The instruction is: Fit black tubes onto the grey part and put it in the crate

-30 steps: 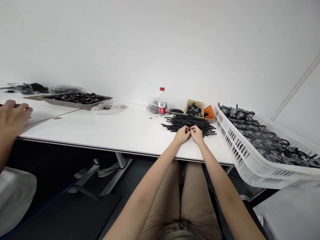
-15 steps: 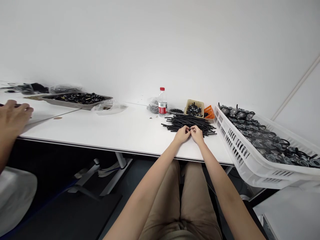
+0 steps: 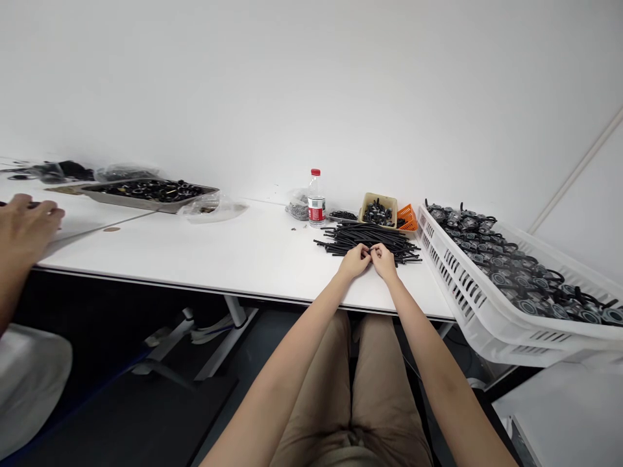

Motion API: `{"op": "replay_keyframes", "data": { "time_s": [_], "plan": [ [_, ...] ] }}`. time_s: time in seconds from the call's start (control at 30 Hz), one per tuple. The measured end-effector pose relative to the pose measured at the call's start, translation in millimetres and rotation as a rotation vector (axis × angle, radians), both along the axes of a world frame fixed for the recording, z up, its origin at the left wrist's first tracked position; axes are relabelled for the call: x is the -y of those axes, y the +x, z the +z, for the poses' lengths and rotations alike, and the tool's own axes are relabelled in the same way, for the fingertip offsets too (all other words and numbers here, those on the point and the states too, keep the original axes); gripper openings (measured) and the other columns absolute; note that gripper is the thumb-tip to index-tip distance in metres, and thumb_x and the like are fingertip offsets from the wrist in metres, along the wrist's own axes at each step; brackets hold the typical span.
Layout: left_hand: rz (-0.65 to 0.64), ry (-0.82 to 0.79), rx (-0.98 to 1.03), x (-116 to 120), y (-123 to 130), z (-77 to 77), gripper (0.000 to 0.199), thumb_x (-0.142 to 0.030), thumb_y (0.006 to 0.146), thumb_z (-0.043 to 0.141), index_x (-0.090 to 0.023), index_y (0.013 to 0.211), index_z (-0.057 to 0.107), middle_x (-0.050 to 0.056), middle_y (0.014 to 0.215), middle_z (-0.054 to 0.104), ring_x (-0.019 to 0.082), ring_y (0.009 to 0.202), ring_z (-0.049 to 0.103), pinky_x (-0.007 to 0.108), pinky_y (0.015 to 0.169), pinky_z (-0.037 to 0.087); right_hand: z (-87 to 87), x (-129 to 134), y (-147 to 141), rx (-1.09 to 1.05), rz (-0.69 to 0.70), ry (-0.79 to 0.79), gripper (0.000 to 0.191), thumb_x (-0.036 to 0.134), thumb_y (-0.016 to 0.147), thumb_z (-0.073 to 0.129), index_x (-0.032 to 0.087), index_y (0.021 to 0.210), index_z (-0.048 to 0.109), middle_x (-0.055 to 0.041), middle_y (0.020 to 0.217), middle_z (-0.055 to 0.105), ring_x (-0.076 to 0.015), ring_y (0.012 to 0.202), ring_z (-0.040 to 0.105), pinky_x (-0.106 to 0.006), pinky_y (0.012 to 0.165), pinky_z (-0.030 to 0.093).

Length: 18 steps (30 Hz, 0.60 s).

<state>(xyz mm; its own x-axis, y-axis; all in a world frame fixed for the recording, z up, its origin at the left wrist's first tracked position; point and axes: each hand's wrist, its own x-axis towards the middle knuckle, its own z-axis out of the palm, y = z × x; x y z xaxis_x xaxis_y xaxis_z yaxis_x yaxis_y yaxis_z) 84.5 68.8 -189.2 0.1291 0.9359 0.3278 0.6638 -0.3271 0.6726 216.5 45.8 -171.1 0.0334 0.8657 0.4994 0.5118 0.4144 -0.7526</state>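
Observation:
My left hand [image 3: 355, 261] and my right hand [image 3: 383, 261] meet at the near edge of a pile of thin black tubes [image 3: 341, 239] on the white table [image 3: 243, 250]. The fingers of both are closed in a pinch, tips almost touching. Whatever sits between the fingertips is small and dark, too small to name. Behind the pile stands a cream bin [image 3: 368, 199] of small black and grey parts. An orange basket [image 3: 407, 218] leans beside it.
A white plastic crate [image 3: 467, 318] full of clear and black parts sits at the right. Behind the pile's left end stands a red-capped bottle [image 3: 316, 206]. Farther left are a metal tray [image 3: 165, 206] of black parts, a plastic bag [image 3: 214, 209] and another person's hand [image 3: 29, 224].

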Motion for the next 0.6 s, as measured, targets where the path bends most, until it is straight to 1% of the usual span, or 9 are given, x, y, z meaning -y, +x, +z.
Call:
{"op": "replay_keyframes", "data": {
  "time_s": [0.2, 0.33, 0.47, 0.6],
  "plan": [
    [0.005, 0.004, 0.009, 3.2, 0.3, 3.5, 0.037, -0.056, 0.08, 0.049, -0.031, 0.106, 0.06, -0.007, 0.104, 0.064, 0.037, 0.122, 0.041, 0.055, 0.089, 0.043, -2.4, -1.7, 0.6, -0.004, 0.002, 0.002, 0.012, 0.028, 0.081, 0.045, 0.02, 0.081, 0.055, 0.0018, 0.066, 0.058, -0.019, 0.064, 0.056, -0.027, 0.062, 0.041],
    [0.018, -0.004, 0.017, 6.3, 1.1, 6.5, 0.032, -0.052, 0.082, 0.05, -0.031, 0.103, 0.061, -0.006, 0.102, 0.065, 0.036, 0.118, 0.045, 0.053, 0.089, 0.043, -2.8, -1.9, 1.0, -0.001, 0.005, 0.004, 0.012, 0.028, 0.081, 0.045, 0.02, 0.08, 0.055, 0.0019, 0.066, 0.058, -0.0189, 0.064, 0.056, -0.027, 0.062, 0.041],
    [0.05, -0.016, 0.026, 8.7, 3.3, 8.7, 0.027, -0.049, 0.083, 0.052, -0.029, 0.1, 0.061, -0.006, 0.095, 0.066, 0.031, 0.109, 0.051, 0.046, 0.086, 0.046, -1.4, -0.2, 0.5, 0.01, 0.002, 0.003, 0.012, 0.027, 0.081, 0.045, 0.02, 0.08, 0.055, 0.0018, 0.066, 0.058, -0.0189, 0.064, 0.056, -0.027, 0.062, 0.041],
    [0.103, -0.021, 0.035, 9.3, 6.2, 9.1, 0.021, -0.044, 0.082, 0.057, -0.026, 0.093, 0.06, -0.005, 0.08, 0.065, 0.023, 0.103, 0.053, 0.034, 0.086, 0.045, 1.4, 2.2, 0.0, 0.022, 0.003, -0.003, 0.01, 0.024, 0.08, 0.046, 0.02, 0.081, 0.055, 0.0023, 0.066, 0.058, -0.0187, 0.064, 0.056, -0.026, 0.063, 0.04]
  ]
}}
